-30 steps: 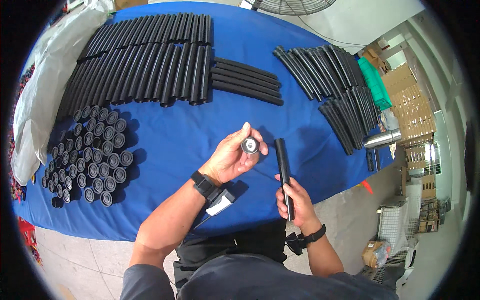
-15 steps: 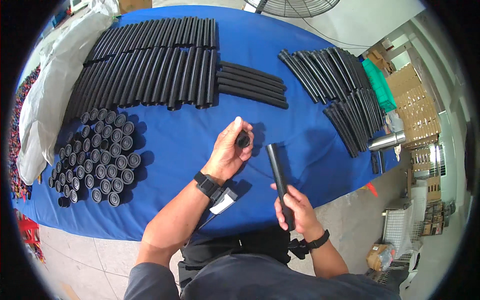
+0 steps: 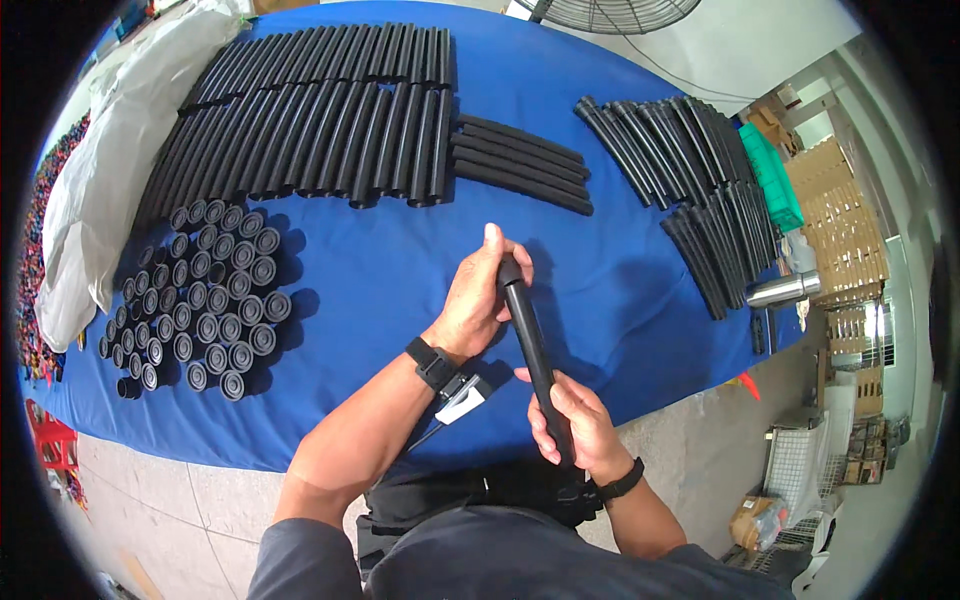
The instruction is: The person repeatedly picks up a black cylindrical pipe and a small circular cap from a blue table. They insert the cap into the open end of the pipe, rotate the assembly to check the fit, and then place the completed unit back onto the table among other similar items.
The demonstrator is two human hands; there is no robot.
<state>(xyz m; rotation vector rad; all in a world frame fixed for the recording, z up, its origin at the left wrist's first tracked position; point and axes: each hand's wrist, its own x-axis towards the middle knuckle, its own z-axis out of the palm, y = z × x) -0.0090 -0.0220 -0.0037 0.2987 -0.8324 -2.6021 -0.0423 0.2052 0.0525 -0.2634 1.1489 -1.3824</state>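
Observation:
My right hand [image 3: 578, 422] is closed around the lower part of a black tube [image 3: 533, 345], which slants up and to the left. At the tube's upper end my left hand [image 3: 482, 292] grips a black end cap [image 3: 509, 271]. Cap and tube end meet there; how far one sits over the other I cannot tell. Many similar black round caps [image 3: 239, 285] stand on the blue cloth [image 3: 400, 260] to the left. Rows of black tubes [image 3: 330, 140] lie at the far left and middle.
Several black foam-like tubes [image 3: 520, 160] lie beyond my hands. At the right are capped black tubes [image 3: 700, 220], a green crate [image 3: 771, 175] and a shiny metal cylinder [image 3: 784, 289]. A white plastic sheet [image 3: 100, 200] drapes the left edge. A wire fan [image 3: 610, 12] stands at the back.
The tube in my right hand has moved left and its upper end now meets the cap in my left hand. Before, the two were apart. The view has shifted slightly.

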